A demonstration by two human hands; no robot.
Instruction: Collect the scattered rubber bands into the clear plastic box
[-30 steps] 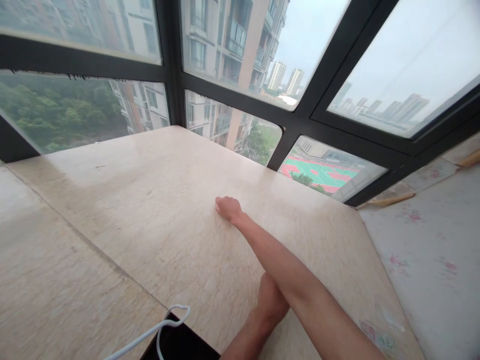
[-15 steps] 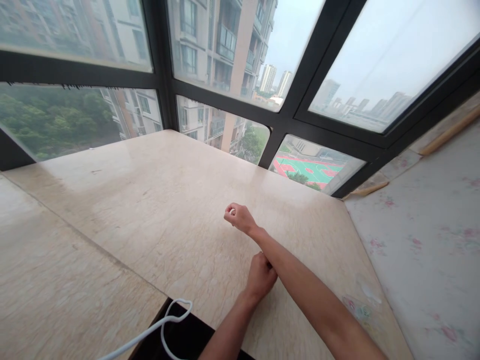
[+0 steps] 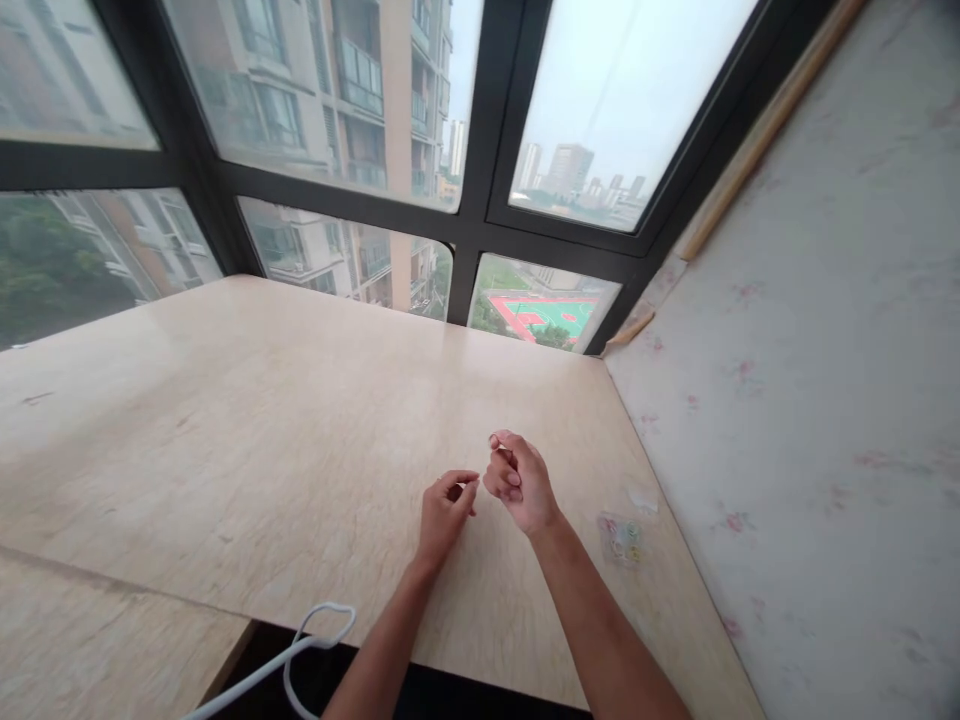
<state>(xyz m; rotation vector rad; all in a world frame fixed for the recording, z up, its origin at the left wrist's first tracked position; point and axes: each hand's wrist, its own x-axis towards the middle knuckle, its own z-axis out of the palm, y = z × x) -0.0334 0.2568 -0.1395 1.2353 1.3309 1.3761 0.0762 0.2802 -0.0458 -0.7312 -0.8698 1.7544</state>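
Observation:
My right hand (image 3: 523,485) is raised over the marble-patterned surface (image 3: 300,420), its fingers curled and its thumb and forefinger pinched together. Whatever the pinch holds, if anything, is too small to make out. Just left of it, my left hand (image 3: 444,512) has thumb and forefinger brought together, the tips close to the right hand's curled fingers. No thing shows clearly between those tips. A small clear plastic box (image 3: 621,540) with several coloured pieces in it lies to the right of my right forearm.
Behind the box, a clear plastic piece (image 3: 643,498) lies near the flowered wall (image 3: 787,420). A white cable (image 3: 255,680) loops at the front edge, over a dark gap. Dark window frames (image 3: 337,190) border the far side.
My view has turned right. The right hand has come back from its forward reach across the left wrist. Both hands now meet side by side, the left out from under the right forearm.

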